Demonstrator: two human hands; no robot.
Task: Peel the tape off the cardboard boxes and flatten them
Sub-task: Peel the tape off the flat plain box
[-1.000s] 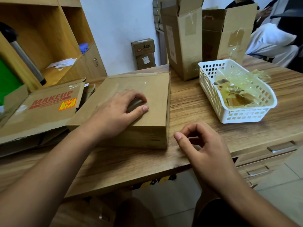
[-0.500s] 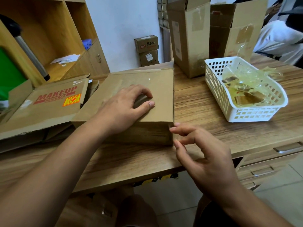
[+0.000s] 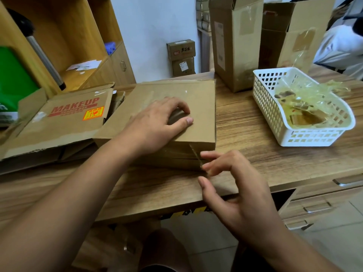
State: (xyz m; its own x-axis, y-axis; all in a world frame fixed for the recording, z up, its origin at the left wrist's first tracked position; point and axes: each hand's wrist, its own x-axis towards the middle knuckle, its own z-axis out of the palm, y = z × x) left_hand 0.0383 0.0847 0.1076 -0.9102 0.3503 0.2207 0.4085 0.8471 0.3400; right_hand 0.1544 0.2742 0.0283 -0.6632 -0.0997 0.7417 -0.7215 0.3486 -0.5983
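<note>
Box count from my feed: six cardboard ones. The one being worked on is a flat square box (image 3: 200,99) sitting right under the left hand (image 3: 157,122), plain brown, with shiny clear tape across its top. Just left of that hand there's a flattened box (image 3: 64,122) with red MAKEUP lettering and a yellow sticker. Past the fingertips and off to the right stand two tall open boxes (image 3: 233,46) (image 3: 294,36), flaps up, with old tape patches on their sides. Straight beyond the left hand, two small boxes (image 3: 181,49) are stacked by the wall.

The left hand is arched, with fingertips and thumb pressing down on the flat box's lid. The right hand (image 3: 239,193) is at the box's near corner, fingers half curled and thumb held apart. A thin tape strip (image 3: 194,152) lifts off the front face right at its fingertips, but it's blurry and I can't tell if it actually has hold of it.

There's one white plastic lattice basket (image 3: 263,99) beyond the right hand, with crumpled yellowish tape scraps (image 3: 302,108) inside. Everything except the two small boxes sits on a wood-grain table (image 3: 245,154).
</note>
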